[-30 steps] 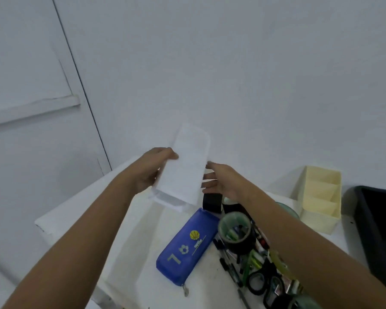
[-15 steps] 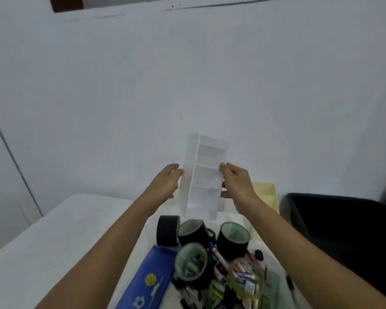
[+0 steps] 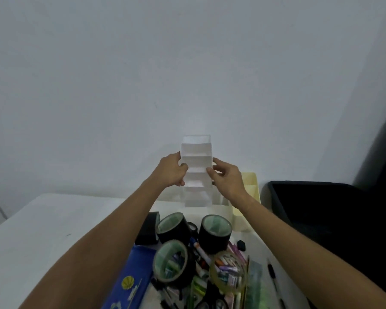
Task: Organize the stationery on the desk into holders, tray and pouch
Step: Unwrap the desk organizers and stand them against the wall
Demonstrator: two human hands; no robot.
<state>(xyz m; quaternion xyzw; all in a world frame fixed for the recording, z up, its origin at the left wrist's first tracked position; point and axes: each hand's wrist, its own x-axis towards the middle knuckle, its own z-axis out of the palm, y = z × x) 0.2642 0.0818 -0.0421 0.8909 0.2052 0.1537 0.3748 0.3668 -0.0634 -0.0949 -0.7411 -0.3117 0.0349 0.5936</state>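
A white holder [image 3: 196,162] with several compartments is held upright at the back of the desk, its open side facing me. My left hand [image 3: 171,171] grips its left wall and my right hand [image 3: 226,179] grips its right wall. Below it, black tape rolls [image 3: 214,234] stand in a cluster, with a clear tape roll [image 3: 228,272] and a pile of pens and markers [image 3: 201,257] in front. A blue pouch [image 3: 132,279] lies at the lower left of the pile. A cream yellow holder [image 3: 251,192] stands behind my right wrist.
A black bin [image 3: 316,210] sits to the right of the white desk [image 3: 54,230]. A plain wall rises right behind the desk. A black pen [image 3: 273,277] lies alone at the right, and a small black eraser [image 3: 241,244] rests near the tape rolls.
The white holder has been carried right and turned upright with its compartments facing me, now lower and closer to the yellow holder. My view has swung right, away from the door.
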